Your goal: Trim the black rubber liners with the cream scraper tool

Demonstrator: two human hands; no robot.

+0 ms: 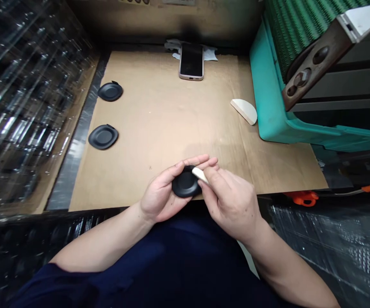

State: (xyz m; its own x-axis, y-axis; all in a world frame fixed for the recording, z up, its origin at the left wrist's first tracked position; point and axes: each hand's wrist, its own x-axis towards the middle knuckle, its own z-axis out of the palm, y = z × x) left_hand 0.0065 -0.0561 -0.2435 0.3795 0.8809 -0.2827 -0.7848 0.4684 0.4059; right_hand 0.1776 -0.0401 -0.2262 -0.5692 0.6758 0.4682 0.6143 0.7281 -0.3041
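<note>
My left hand (165,190) cradles a black, shallow dish-like part (185,183) near the front edge of the cardboard, fingers and thumb around its rim. In my right hand (233,196) a small cream-white piece (199,174), perhaps a sponge, is pinched between thumb and fingers. Its tip touches or hovers just over the upper right rim of the black part; I cannot tell which. Two similar black dish-like parts, one farther back (110,91) and one nearer (103,137), lie on the left side of the cardboard, each with a small tab.
A cream half-round piece (245,111) lies on the cardboard sheet (172,115) beside a teal crate (270,107). A phone (192,62) rests on white tissue at the back. Metal bracket (316,60) juts in at right. Plastic-wrapped stacks (21,98) stand left; an orange-handled tool (303,198) lies right.
</note>
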